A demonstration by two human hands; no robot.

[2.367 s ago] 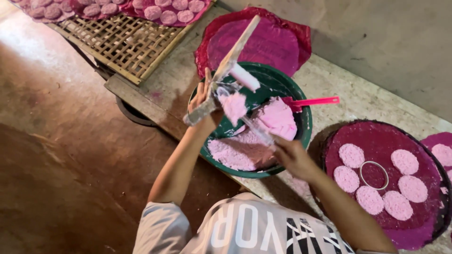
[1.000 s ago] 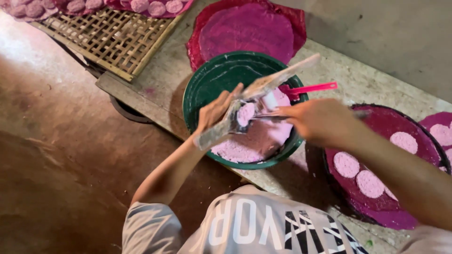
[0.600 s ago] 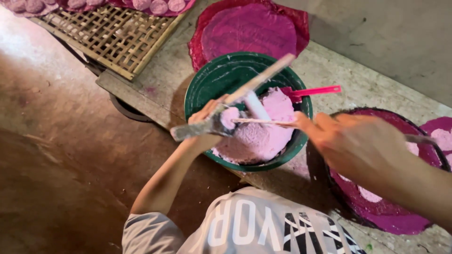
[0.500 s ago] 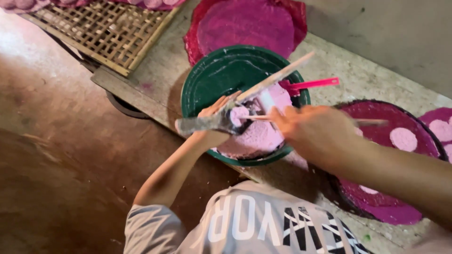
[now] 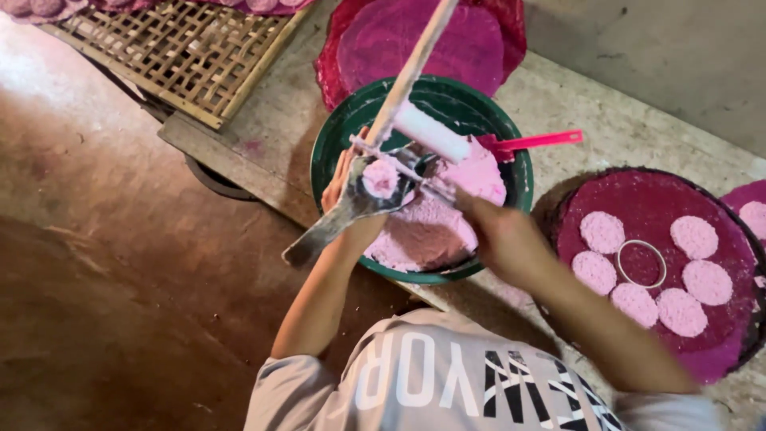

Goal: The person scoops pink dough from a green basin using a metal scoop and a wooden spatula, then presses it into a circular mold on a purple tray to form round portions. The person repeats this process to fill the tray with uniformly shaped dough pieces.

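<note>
My left hand (image 5: pixel 345 190) is closed over the near rim of a green bowl (image 5: pixel 329 140). It grips a grey metal scoop (image 5: pixel 335 219) carrying a lump of pink dough (image 5: pixel 381 177), together with a long pale stick (image 5: pixel 413 60) that bears a white roller (image 5: pixel 431 132). My right hand (image 5: pixel 499 237) is over the bowl's right side, its fingers pinched on a thin rod (image 5: pixel 427 185) that reaches to the scoop. A mass of pink dough (image 5: pixel 419 239) fills the bowl.
A pink spatula (image 5: pixel 538 143) leans on the bowl's far rim. A dark red round tray (image 5: pixel 638 199) at the right carries several pink discs and a metal ring (image 5: pixel 641 262). Behind lie a magenta-covered round (image 5: pixel 431 44) and a bamboo rack (image 5: pixel 171 48). Brown floor spreads left.
My right hand swung out over the red tray and has come back to the bowl. The stick in my left hand now stands steeper, and the scoop has a smaller lump on it.
</note>
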